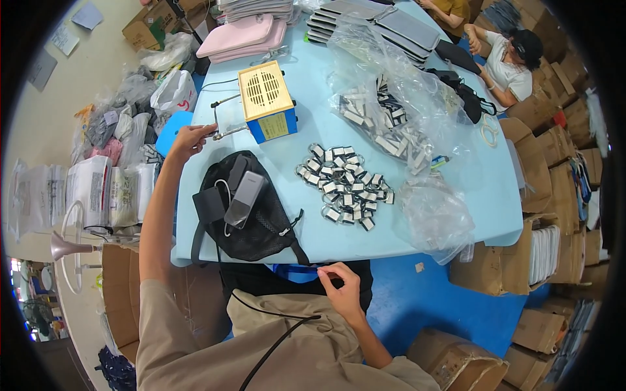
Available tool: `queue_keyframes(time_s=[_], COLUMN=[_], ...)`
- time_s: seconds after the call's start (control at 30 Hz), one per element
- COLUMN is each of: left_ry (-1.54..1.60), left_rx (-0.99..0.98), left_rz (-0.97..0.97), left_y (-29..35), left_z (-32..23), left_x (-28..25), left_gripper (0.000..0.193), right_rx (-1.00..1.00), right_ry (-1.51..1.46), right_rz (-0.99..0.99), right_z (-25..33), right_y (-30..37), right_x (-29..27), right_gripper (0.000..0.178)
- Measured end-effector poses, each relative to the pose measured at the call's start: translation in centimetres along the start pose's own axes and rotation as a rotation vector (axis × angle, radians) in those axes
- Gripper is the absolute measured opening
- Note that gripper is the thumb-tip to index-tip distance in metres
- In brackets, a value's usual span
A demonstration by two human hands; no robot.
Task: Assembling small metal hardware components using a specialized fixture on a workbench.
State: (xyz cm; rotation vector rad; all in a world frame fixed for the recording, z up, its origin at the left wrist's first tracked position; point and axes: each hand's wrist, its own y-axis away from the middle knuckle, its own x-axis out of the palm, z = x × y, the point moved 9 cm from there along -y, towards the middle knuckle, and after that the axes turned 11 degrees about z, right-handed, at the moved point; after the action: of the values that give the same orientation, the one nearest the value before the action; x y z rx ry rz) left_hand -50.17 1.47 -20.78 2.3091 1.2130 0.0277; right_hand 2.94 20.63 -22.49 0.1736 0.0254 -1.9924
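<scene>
My left hand (189, 141) reaches out to the far left, its fingers pinched at the jointed metal rod (228, 135) on the side of a blue and yellow box (267, 98) with a round slotted grille. Just in front of the table's near edge is my right hand (343, 288), thumb and index finger together. Whatever it may pinch is too small to make out. Between the hands lies a black mesh drawstring bag (264, 225), with a grey power bank (246, 190) and a white cable on it. A pile of small white-and-black tags with loops (345, 182) sits to its right.
A clear plastic bag (391, 124) of similar pieces lies farther back. An empty-looking clear bag (438, 212) rests at the right edge. Pink sleeves (238, 38) and grey sleeves (372, 29) are stacked behind. Cardboard boxes (486, 270) flank the table; a co-worker (505, 68) sits at far right.
</scene>
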Motion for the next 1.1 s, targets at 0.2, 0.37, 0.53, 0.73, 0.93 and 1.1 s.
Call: queue_keyframes(time_s=[0.2,0.37,0.53,0.73,0.93,1.1], left_ry=[-0.038,-0.059,0.059,0.202,0.269,0.327], left_rx=[0.023,0.115,0.240,0.399,0.477,0.510], left_rz=[-0.014,-0.195,-0.245,-0.208,-0.155,-0.115], left_y=[1.0,3.9,8.9,17.0,23.3,25.7], left_z=[-0.5,1.1,1.5,-0.4,-1.1,-0.7], left_x=[0.5,-1.9,-3.2,-1.7,0.7,2.1], left_gripper=[0.032,0.033,0.033,0.025,0.020,0.020], right_rx=[0.001,-0.012,-0.027,-0.062,-0.065,-0.083], right_ry=[0.000,-0.013,-0.011,0.010,0.007,0.006], right_rz=[0.001,0.000,0.016,0.035,0.054,0.066], right_z=[0.4,0.7,0.8,1.0,1.6,2.1], right_y=[-0.1,0.0,0.4,0.8,0.7,0.6], right_x=[-0.1,0.1,0.4,1.3,2.4,2.8], right_gripper=[0.007,0.007,0.006,0.007,0.007,0.008])
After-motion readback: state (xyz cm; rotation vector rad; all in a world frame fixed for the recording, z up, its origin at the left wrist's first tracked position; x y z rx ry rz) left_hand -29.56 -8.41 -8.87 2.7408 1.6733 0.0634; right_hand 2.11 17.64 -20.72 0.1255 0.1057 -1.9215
